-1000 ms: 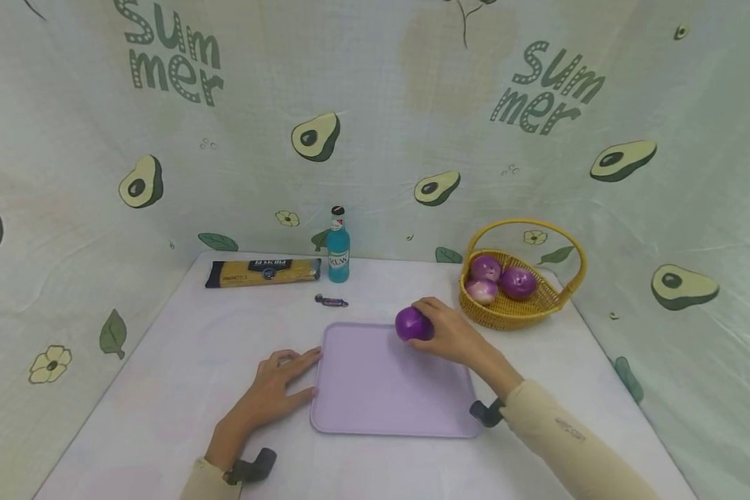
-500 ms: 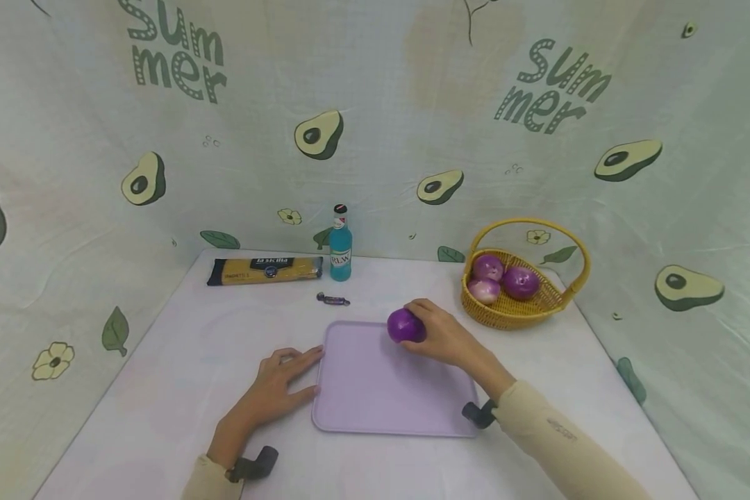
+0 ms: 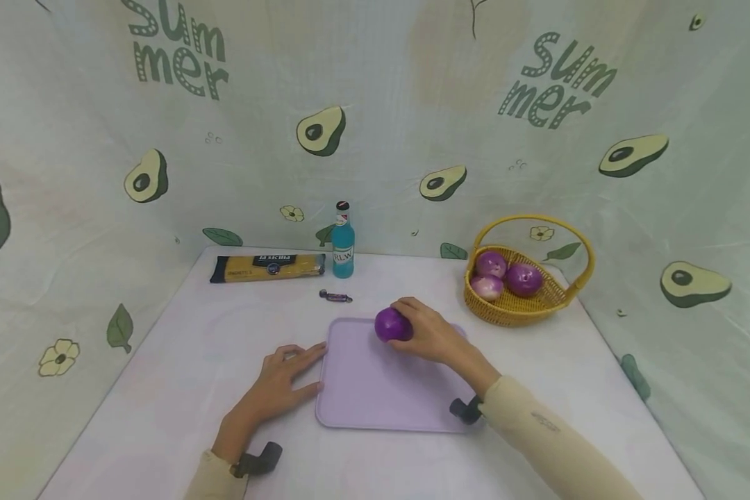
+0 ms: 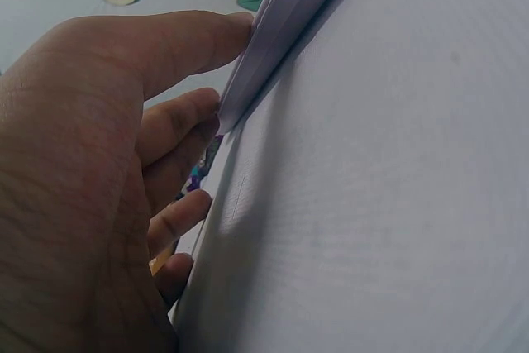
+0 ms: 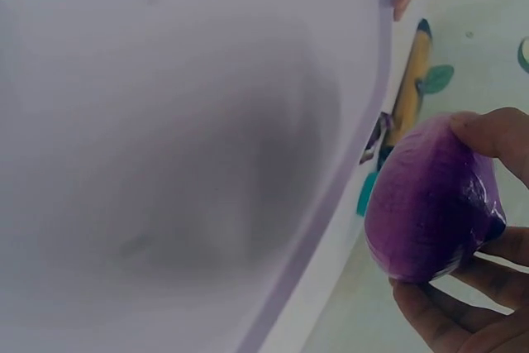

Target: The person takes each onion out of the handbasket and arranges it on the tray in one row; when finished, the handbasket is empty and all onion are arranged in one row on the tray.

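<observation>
A lilac tray [image 3: 381, 396] lies flat on the white table. My right hand [image 3: 426, 332] grips a purple onion [image 3: 392, 323] over the tray's far part; the right wrist view shows the onion [image 5: 434, 200] held in my fingers just above the tray [image 5: 165, 163]. My left hand [image 3: 278, 385] lies flat on the table with straight fingers, the fingertips touching the tray's left edge [image 4: 273, 39]. A yellow wicker basket [image 3: 521, 305] at the right holds three more purple onions [image 3: 523, 278].
A blue bottle [image 3: 342, 243] and a yellow spaghetti pack [image 3: 267, 267] stand near the back wall. A small wrapped candy [image 3: 335, 296] lies behind the tray. Avocado-print cloth walls enclose the table on three sides.
My right hand has carried the onion leftward, from the tray's far right corner towards its middle. The left hand has stayed at the tray's left edge.
</observation>
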`<state>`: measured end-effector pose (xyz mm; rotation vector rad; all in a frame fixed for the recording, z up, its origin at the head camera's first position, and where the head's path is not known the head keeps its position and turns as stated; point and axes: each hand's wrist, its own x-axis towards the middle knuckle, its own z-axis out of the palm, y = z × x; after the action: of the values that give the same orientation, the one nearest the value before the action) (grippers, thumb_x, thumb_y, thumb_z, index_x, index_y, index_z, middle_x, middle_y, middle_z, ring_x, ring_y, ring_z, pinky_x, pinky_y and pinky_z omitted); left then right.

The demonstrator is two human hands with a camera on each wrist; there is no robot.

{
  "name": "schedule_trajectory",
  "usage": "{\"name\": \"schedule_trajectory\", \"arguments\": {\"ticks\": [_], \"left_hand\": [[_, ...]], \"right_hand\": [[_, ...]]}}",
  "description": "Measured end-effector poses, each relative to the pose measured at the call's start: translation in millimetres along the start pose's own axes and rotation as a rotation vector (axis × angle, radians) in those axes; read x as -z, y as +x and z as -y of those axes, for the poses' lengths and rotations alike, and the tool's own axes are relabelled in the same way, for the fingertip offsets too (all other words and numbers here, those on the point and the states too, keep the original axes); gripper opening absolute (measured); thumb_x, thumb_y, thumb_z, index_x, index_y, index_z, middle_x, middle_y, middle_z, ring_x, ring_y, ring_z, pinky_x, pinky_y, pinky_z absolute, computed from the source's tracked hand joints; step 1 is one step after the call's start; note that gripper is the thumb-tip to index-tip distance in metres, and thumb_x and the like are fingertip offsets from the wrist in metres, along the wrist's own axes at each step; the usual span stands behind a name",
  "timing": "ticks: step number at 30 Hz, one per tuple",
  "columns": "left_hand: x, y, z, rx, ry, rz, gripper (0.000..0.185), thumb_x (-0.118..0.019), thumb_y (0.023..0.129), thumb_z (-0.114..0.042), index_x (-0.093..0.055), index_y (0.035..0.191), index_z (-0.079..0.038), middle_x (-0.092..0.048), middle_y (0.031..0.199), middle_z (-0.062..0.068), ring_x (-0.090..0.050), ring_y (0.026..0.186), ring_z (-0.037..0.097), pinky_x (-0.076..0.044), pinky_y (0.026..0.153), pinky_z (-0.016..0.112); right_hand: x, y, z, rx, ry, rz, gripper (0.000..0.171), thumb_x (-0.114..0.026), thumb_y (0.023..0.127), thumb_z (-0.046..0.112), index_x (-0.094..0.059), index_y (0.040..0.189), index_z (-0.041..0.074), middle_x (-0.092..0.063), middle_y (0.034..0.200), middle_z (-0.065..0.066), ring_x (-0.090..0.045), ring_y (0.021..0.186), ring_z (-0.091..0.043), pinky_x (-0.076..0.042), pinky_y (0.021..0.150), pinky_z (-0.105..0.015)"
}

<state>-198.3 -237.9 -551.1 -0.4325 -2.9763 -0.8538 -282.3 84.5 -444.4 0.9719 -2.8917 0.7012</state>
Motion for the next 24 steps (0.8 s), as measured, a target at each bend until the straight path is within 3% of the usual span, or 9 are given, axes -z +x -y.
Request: {"name": "schedule_trajectory", "arguments": {"ticks": [14,24], "left_hand": [[1.7,-1.0,-0.2,-0.025,0.012,-0.013,0.069,-0.061,0.091,-0.062,-0.04,0.153,-0.04,-0.052,0.145,-0.011,-0.033,0.137,0.029,-0.027,0.104,0.056],[-0.1,0.5,1.5,-0.043,0.01,-0.012,0.068,-0.06,0.091,-0.062,-0.04,0.153,-0.04,-0.05,0.148,-0.015,-0.033,0.136,0.028,-0.027,0.103,0.054]], "right_hand": [[-8.4,13.0,16.1,0.023,0.028,0.0,0.07,-0.085,0.081,0.032,-0.056,0.139,0.005,-0.053,0.14,-0.011,-0.057,0.123,-0.03,-0.048,0.099,-0.047],[-16.3,18.8,21.6,0.031,0.024,0.02,0.07,-0.084,0.081,0.033,-0.056,0.14,0.007,-0.053,0.142,-0.01,-0.056,0.124,-0.029,-0.048,0.099,-0.045]]}}
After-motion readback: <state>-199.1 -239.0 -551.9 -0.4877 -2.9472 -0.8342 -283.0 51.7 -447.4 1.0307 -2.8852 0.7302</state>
